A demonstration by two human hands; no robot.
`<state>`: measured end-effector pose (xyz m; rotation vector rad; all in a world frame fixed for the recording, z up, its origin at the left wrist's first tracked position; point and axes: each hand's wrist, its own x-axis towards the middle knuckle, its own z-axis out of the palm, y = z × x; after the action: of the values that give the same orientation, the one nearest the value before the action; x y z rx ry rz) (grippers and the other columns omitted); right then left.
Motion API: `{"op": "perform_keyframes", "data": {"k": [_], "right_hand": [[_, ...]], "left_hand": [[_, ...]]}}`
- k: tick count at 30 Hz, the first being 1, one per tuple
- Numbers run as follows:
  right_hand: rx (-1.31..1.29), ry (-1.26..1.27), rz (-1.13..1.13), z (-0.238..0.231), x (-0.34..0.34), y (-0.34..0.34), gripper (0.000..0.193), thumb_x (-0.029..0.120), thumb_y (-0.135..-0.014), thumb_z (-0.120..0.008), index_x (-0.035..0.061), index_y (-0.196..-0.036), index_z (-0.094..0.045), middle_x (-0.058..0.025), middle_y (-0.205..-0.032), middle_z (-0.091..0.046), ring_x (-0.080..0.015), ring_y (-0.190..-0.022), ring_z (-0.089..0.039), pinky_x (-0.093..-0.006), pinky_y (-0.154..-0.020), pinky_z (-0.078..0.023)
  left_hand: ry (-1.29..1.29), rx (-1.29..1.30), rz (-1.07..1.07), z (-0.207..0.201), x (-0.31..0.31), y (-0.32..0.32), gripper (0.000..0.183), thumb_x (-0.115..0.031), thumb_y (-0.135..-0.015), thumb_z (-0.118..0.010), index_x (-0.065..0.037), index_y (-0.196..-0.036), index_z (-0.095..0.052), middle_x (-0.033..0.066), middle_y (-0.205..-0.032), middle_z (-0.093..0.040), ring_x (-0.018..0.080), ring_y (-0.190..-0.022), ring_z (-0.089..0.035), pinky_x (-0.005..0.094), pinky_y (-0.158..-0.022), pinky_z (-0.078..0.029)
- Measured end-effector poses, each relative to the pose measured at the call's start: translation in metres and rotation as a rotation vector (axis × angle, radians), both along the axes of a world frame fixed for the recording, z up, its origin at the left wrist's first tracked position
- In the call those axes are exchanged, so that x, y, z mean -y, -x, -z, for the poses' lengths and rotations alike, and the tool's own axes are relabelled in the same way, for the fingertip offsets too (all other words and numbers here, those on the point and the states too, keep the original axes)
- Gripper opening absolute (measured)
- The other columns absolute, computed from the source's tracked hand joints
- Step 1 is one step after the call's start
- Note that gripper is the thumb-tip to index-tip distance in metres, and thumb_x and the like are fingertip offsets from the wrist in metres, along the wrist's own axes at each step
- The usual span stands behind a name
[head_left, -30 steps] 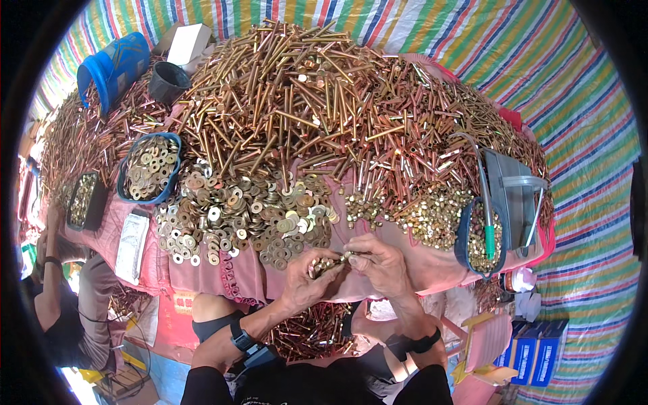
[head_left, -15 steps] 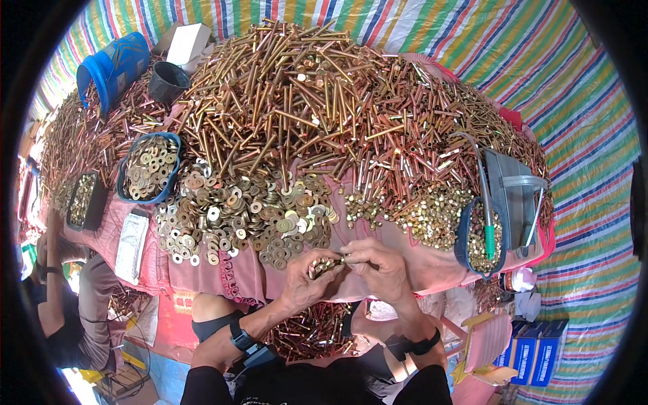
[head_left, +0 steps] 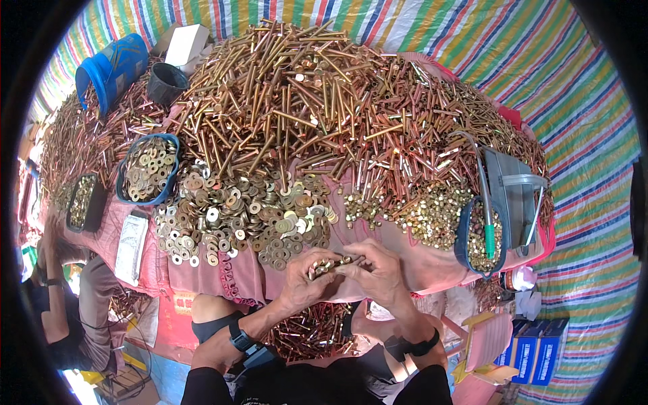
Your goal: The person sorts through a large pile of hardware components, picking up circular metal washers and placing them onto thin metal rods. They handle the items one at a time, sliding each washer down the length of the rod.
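My left hand (head_left: pixel 305 275) is cupped closed around several brass-coloured nuts (head_left: pixel 322 268), which show between its thumb and fingers. Right beside it, my right hand (head_left: pixel 376 271) pinches what looks like a short bolt (head_left: pixel 356 260). A nut (head_left: pixel 346 259) sits at the bolt's end, close to the left fingertips; I cannot tell whether it is threaded on. Both hands are over the near edge of the pink cloth (head_left: pixel 412 264). Just beyond them lie a heap of flat washers (head_left: pixel 243 216) and a heap of nuts (head_left: pixel 432 219).
A large pile of long bolts (head_left: pixel 290 101) covers the far side. Washers fill a blue tub (head_left: pixel 120 182); nuts fill another tub (head_left: pixel 462 236). A grey scoop-like container (head_left: pixel 506 165), blue bucket (head_left: pixel 121 67) and black pot (head_left: pixel 167 84) stand around. Another person's arm (head_left: pixel 54 297) is at left.
My right hand has shifted slightly, and the bolt's end with its nut now shows more plainly between the hands. My left hand stays almost in place. The other person's arm at left moved a little.
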<state>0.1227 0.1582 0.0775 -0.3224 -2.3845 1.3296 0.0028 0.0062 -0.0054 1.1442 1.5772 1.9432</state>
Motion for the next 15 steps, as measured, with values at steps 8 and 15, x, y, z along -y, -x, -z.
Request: {"op": "perform_keyframes", "data": {"k": [8, 15], "right_hand": [[-0.090, -0.202, -0.038, -0.003, 0.001, 0.003, 0.020, 0.005, -0.090, -0.079, 0.0003, -0.109, -0.074, -0.0107, -0.093, -0.069, -0.0216, -0.082, -0.069, -0.0338, -0.071, -0.054], [-0.135, -0.280, 0.006, 0.007, 0.003, 0.005, 0.024, 0.008, -0.086, -0.083, 0.0028, -0.106, -0.071, -0.0111, -0.091, -0.068, -0.0262, -0.078, -0.069, -0.0358, -0.069, -0.056]], "left_hand": [[0.061, 0.042, -0.001, -0.002, 0.003, -0.004, 0.025, -0.003, -0.090, -0.075, 0.001, -0.114, -0.072, 0.0104, -0.102, -0.075, 0.0147, -0.089, -0.070, 0.0310, -0.080, -0.056], [0.057, 0.147, 0.050, -0.004, 0.004, -0.005, 0.025, -0.002, -0.092, -0.072, 0.002, -0.116, -0.071, 0.0075, -0.099, -0.074, 0.0105, -0.087, -0.066, 0.0290, -0.078, -0.055]]}}
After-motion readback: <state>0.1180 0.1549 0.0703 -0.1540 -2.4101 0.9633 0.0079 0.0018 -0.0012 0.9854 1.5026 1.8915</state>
